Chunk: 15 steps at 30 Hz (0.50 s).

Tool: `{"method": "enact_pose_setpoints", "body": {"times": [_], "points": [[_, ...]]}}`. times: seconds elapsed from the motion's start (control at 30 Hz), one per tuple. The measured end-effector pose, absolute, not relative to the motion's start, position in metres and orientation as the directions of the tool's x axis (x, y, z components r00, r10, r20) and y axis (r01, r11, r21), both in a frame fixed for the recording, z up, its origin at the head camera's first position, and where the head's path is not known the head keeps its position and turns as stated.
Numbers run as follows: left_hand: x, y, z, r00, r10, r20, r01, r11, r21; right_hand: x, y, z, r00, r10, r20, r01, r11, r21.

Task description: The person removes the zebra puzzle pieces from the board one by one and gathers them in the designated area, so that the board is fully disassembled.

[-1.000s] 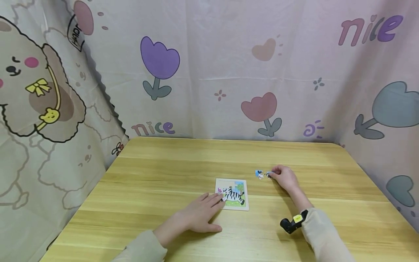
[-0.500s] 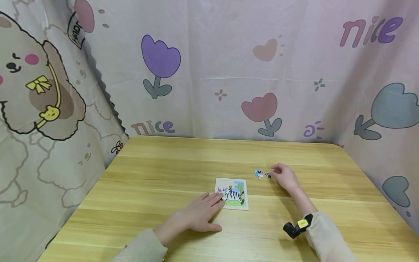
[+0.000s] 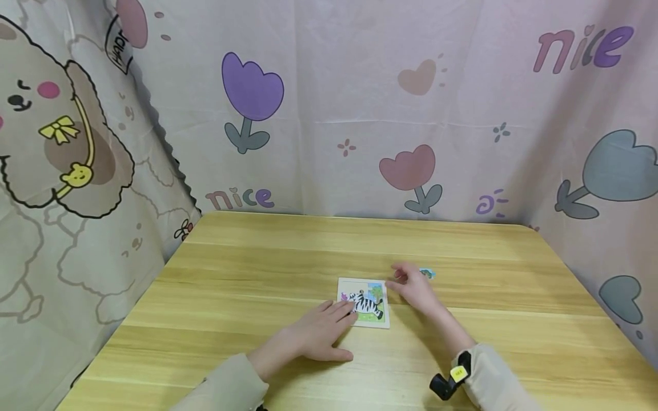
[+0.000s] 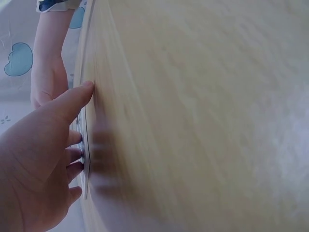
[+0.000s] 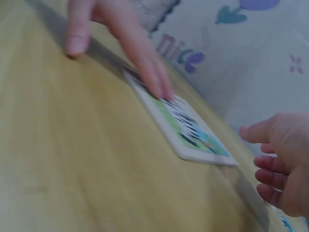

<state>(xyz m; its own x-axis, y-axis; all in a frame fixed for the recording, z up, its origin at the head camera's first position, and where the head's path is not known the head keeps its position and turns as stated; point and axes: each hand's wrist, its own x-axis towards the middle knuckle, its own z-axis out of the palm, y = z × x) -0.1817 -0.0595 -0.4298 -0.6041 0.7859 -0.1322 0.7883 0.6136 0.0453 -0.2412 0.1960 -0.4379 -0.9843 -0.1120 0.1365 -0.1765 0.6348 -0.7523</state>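
Observation:
A small square puzzle board (image 3: pixel 381 326) with a zebra picture lies flat on the wooden table (image 3: pixel 257 268). My left hand (image 3: pixel 319 335) rests flat beside it, its straight fingertips on the board's left part; the right wrist view shows those fingers (image 5: pixel 145 67) on the board (image 5: pixel 193 137). My right hand (image 3: pixel 413 288) hovers at the board's upper right corner with loosely curled fingers (image 5: pixel 273 166). No frame shows whether it holds anything. One loose blue-green puzzle piece (image 3: pixel 427 273) lies just right of that hand.
Printed fabric curtains (image 3: pixel 360 103) close off the table at the back and on both sides. Bare wood stretches around the board to the table's rounded far corners. A black wrist camera (image 3: pixel 446 383) sits on my right sleeve.
My right hand left the loose pieces and moved left to the board's upper right corner. The blue-and-white piece seen earlier no longer shows. The left hand stayed in place.

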Motion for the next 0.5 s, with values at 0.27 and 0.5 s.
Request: {"method": "enact_pose_setpoints", "body": {"times": [0.27, 0.5], "points": [[-0.181, -0.060, -0.429, -0.603, 0.785, -0.142, 0.788, 0.614, 0.050, -0.225, 0.173, -0.449, -0.970, -0.148, 0.193, -0.240, 0.717, -0.655], [-0.181, -0.060, -0.430, -0.597, 0.790, -0.139, 0.794, 0.607, 0.042, -0.220, 0.167, -0.456, -0.957, -0.128, 0.262, -0.264, 0.762, -0.592]]}}
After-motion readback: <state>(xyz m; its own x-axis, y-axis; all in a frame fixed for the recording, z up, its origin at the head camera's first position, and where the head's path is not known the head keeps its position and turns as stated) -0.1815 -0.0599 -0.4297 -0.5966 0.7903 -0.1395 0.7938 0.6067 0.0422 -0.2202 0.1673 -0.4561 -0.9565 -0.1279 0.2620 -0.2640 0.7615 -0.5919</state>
